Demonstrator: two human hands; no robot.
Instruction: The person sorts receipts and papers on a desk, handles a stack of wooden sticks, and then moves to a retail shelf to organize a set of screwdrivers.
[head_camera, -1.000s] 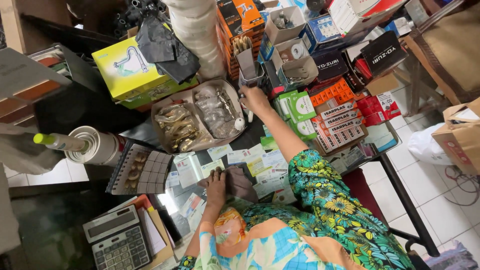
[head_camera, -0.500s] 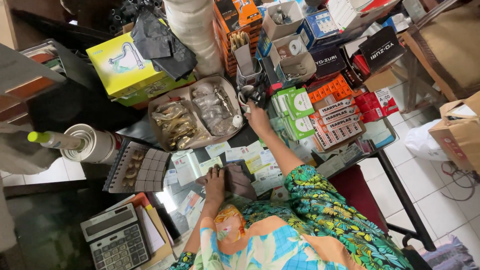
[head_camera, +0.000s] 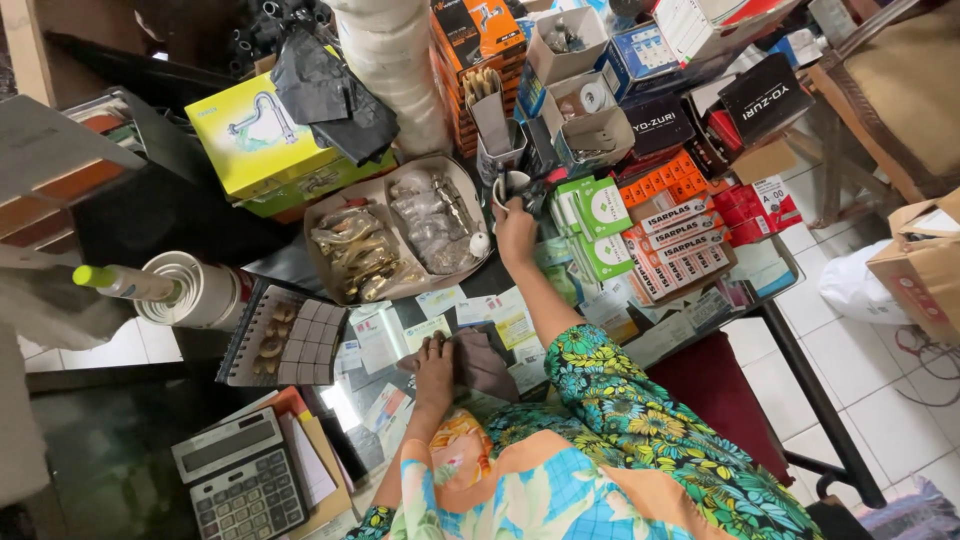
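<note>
Gripping a white cup (head_camera: 511, 184) above it, the right hand (head_camera: 516, 222); left hand (head_camera: 434, 362) flat on brown cloth (head_camera: 482, 362).

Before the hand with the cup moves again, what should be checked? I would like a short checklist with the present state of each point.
1. Right hand has a firm hold on the white cup: cannot tell; the hand is at the cup, but the fingers are hard to see.
2. Cup upright: cannot tell; its opening faces the camera.
3. Left hand steady on the brown cloth: ok, it rests flat on it.
4. Space around the cup: not ok; green and white boxes and a grey holder stand close by.
5. Cardboard tray of bagged fittings beside the right hand: ok, it lies flat on the desk.
</note>
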